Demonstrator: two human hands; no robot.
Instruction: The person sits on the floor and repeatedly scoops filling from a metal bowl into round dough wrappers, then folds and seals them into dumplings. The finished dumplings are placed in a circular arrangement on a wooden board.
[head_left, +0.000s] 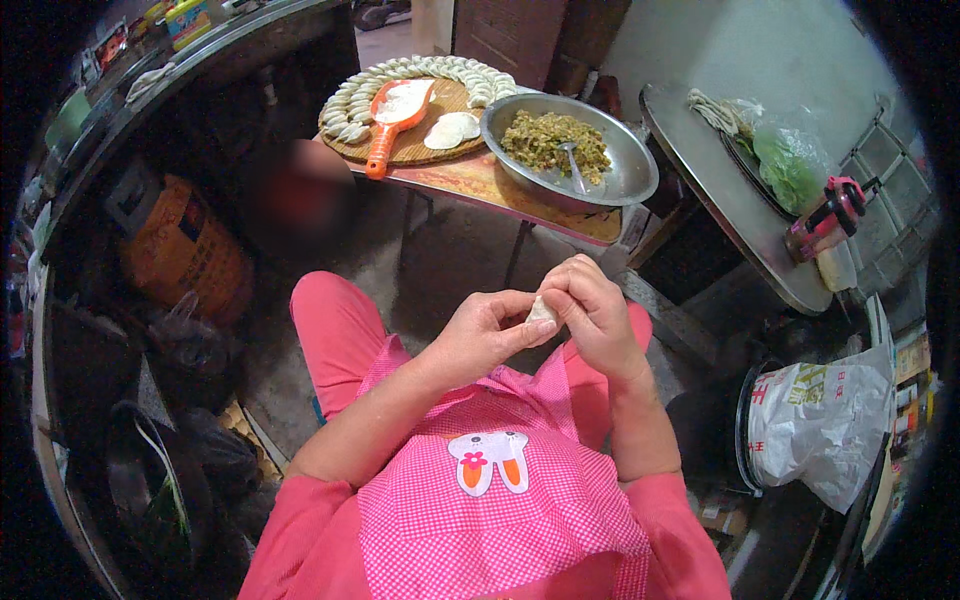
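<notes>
Between my two hands, above my lap, is a small pale dumpling (541, 310), partly hidden by the fingers. My left hand (491, 326) pinches it from the left with thumb and fingers. My right hand (589, 311) closes on its other edge, fingers curled over. Beyond them, a low table (480, 180) bears a round woven tray (450, 94) with rows of shaped dumplings (409, 69) along its rim. Flat round wrappers (450, 131) and an orange-handled scoop (382, 146) of white flour lie on the tray. Beside it, a steel basin (630, 180) holds chopped filling (551, 142) and a spoon (573, 166).
At right, a folding table (697, 172) carries a bagged green vegetable (787, 165) and a pink-lidded bottle (825, 217). A bin with a white plastic liner (817, 420) stands below. To the left are an orange gas cylinder (184, 247) and dark bags (217, 450).
</notes>
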